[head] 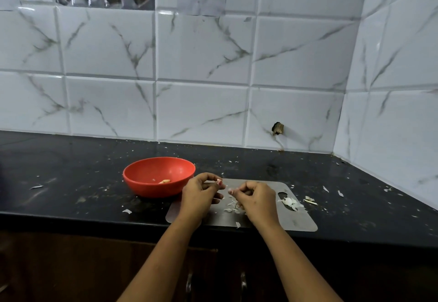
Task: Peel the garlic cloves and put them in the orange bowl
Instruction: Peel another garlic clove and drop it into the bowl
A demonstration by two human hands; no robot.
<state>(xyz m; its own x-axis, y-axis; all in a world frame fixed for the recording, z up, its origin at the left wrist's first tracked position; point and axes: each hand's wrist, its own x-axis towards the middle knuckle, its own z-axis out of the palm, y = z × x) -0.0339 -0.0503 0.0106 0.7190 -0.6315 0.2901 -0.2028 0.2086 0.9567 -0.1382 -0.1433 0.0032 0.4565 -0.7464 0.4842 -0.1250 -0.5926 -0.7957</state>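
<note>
The orange bowl (158,175) sits on the black counter left of my hands, with one peeled garlic clove (165,181) lying inside it. My left hand (201,195) hovers over the steel cutting board (301,221) and pinches a small garlic clove (219,181) between thumb and fingertips. My right hand (254,198) is curled close beside it, pinching a bit of white garlic skin (230,191). Loose peels (233,206) lie on the board under both hands.
A heap of garlic skins (291,202) lies by the board's handle hole, with more scraps (310,200) to its right. Small skin flakes (127,211) are scattered over the counter (71,183). Tiled walls rise behind and at the right; cabinet doors (213,278) are below.
</note>
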